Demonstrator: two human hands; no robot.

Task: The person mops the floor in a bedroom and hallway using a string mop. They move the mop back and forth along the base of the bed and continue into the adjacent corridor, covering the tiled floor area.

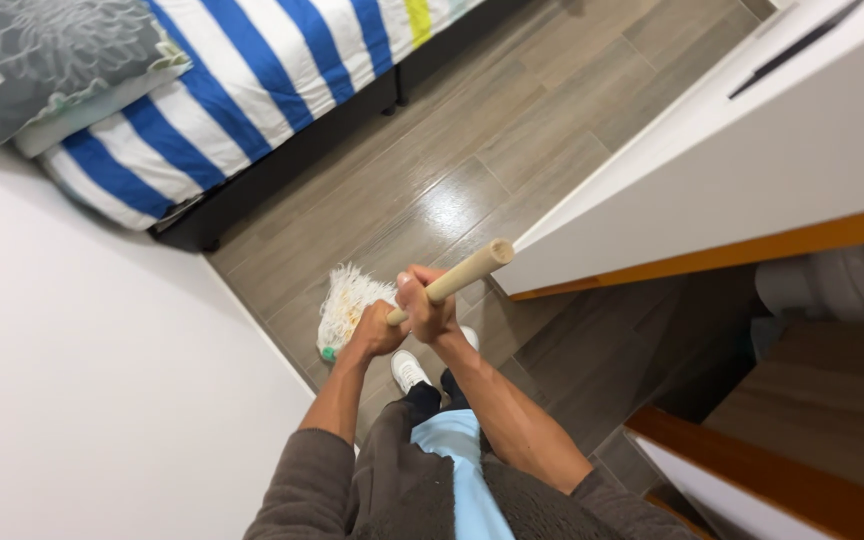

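nearby, bed [252, 70] beside mop [347, 305]

No packages, labels, signs or screens show anywhere in this view.

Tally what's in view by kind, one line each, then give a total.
Mop, wooden handle and white string head: 1
Hands gripping the handle, left hand and right hand: 2
White shoes: 2
Bed with blue and white striped cover: 1
Grey floral pillow: 1
White cabinet with wood edge: 1
Total: 8
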